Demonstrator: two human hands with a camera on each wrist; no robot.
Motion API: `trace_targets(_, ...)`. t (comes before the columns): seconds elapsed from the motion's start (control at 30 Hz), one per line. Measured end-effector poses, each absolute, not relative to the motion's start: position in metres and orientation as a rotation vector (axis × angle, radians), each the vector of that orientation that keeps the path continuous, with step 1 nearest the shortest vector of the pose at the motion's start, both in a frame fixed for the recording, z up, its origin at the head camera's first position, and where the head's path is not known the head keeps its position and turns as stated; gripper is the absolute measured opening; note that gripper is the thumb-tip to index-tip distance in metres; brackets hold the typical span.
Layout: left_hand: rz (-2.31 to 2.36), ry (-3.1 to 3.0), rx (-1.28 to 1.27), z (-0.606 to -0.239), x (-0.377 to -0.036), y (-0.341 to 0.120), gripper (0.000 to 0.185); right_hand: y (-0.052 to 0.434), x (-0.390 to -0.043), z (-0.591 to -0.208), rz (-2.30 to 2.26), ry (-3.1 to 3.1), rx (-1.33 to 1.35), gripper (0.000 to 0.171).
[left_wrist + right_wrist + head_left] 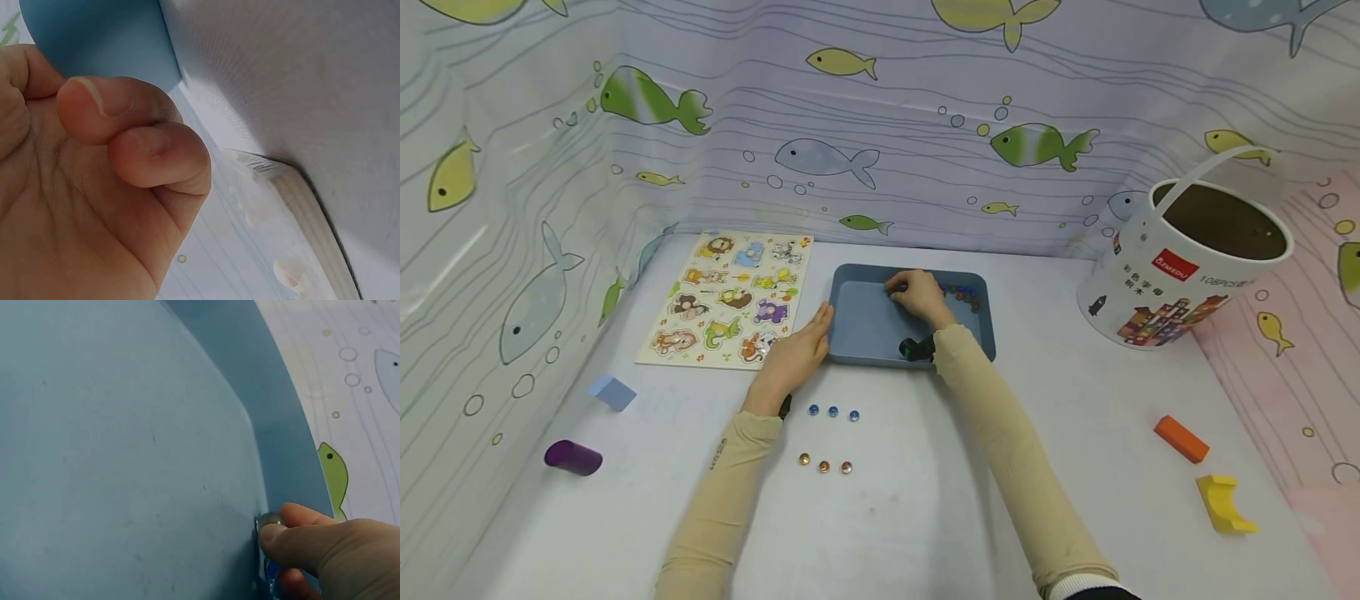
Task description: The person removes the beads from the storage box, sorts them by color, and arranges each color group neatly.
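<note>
A white worktop (pixel 925 500) is walled in by fish-patterned sheeting. The step in hand appears to be picking a glass bead (pixel 270 520) out of the blue tray (pixel 865 329): the bead is pinched by the right hand (pixel 917 296) at the tray's far wall, beside the bead cluster (pixel 962 293). The left hand (pixel 793 354), fingers relaxed, is rested against the tray's left edge. Next, a clean lift is judged necessary toward the bead rows (pixel 832 412) just in front of the tray.

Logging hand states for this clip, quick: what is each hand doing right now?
Left hand: fingers straight, resting against the blue tray, holding nothing.
Right hand: fingers pinching a small glass bead inside the tray.
</note>
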State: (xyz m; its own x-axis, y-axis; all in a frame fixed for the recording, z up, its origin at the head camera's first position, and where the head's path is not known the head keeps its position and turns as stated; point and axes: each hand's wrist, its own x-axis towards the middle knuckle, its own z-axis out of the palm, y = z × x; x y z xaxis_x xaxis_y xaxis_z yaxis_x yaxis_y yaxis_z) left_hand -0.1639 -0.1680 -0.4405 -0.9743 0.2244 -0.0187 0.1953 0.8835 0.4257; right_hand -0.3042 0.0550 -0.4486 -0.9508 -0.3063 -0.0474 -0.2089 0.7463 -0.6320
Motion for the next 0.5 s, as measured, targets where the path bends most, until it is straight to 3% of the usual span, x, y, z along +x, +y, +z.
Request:
trace_targets(0.3, 0.661, 2.986, 0.331, -0.438, -0.162, -0.168, 0.054, 0.046, -0.304, -0.443, -0.816, 2.724, -0.609, 0.032)
trace_targets(0.5, 0.65, 2.988, 0.33, -0.44, -0.162, -0.167, 0.054, 0.034, -0.303, -0.44, -0.749, 2.656, -0.713, 0.025)
